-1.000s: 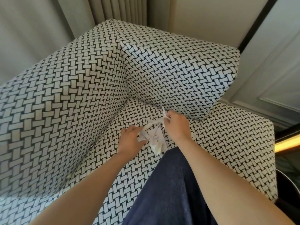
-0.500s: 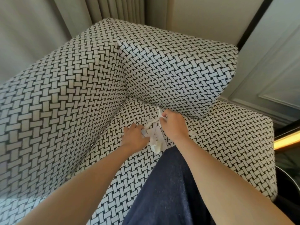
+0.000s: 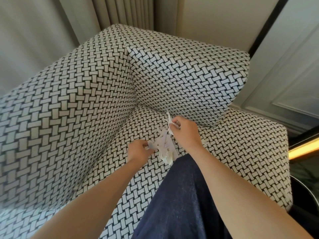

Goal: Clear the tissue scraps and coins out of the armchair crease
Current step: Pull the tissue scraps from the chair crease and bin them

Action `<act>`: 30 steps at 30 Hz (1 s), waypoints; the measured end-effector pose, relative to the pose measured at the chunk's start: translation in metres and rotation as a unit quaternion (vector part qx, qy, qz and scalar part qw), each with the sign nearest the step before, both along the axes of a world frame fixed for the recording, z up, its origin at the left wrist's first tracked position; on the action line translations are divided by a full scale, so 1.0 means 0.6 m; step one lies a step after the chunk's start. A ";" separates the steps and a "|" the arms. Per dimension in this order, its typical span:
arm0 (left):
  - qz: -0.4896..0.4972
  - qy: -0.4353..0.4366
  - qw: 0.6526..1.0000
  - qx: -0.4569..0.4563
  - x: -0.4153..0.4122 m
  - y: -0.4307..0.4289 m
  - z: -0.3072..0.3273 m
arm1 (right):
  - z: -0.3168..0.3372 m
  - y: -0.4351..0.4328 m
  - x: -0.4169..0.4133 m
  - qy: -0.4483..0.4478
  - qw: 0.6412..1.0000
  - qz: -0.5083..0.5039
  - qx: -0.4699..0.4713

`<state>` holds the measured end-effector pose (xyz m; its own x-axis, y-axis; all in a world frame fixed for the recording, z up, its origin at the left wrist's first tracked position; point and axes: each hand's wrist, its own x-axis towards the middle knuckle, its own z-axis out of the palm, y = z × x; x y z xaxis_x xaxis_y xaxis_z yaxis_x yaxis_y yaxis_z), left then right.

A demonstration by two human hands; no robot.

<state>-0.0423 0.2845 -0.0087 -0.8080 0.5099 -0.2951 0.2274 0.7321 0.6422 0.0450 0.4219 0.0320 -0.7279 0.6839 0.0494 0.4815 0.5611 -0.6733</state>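
Observation:
A black-and-white woven armchair (image 3: 86,100) fills the view. Above its seat, my left hand (image 3: 139,150) grips a bunch of white tissue scraps (image 3: 164,145) that hangs down toward my knee. My right hand (image 3: 185,131) pinches a thin tissue strip (image 3: 168,119) just in front of the crease between the seat and the back cushion. One small scrap (image 3: 204,141) lies on the seat right of my right wrist, and a white fleck (image 3: 117,100) sits at the crease by the left armrest. No coins are visible.
My knee in dark blue fabric (image 3: 181,195) rests on the seat front. Curtains (image 3: 120,11) hang behind the chair. A panelled wall (image 3: 284,75) stands to the right, with a dark round object (image 3: 305,192) at the right edge.
My right hand has lifted slightly, drawing the thin strip up from the crease toward the bunch. My left hand keeps its hold on the scraps.

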 end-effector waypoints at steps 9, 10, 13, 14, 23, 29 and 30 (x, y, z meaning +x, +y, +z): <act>-0.002 -0.060 0.994 0.094 0.004 -0.001 0.087 | 0.053 0.009 0.113 0.164 0.955 -0.119 -0.216; -0.008 -0.067 0.993 0.101 0.006 0.003 0.098 | 0.053 0.010 0.132 0.169 0.948 -0.132 -0.233; -0.040 -0.068 0.991 0.107 0.022 0.038 0.132 | 0.060 0.027 0.208 0.177 0.933 -0.169 -0.264; -0.051 -0.067 0.991 0.108 0.027 0.049 0.142 | 0.060 0.032 0.230 0.172 0.932 -0.176 -0.266; -0.183 -0.115 0.968 0.131 0.197 0.230 0.206 | 0.093 0.103 0.467 0.186 0.896 -0.289 -0.280; -0.258 -0.182 0.943 0.106 0.354 0.335 0.198 | 0.078 0.147 0.606 0.168 0.875 -0.358 -0.281; -0.268 -0.193 0.939 0.093 0.379 0.351 0.192 | 0.074 0.152 0.627 0.163 0.869 -0.370 -0.286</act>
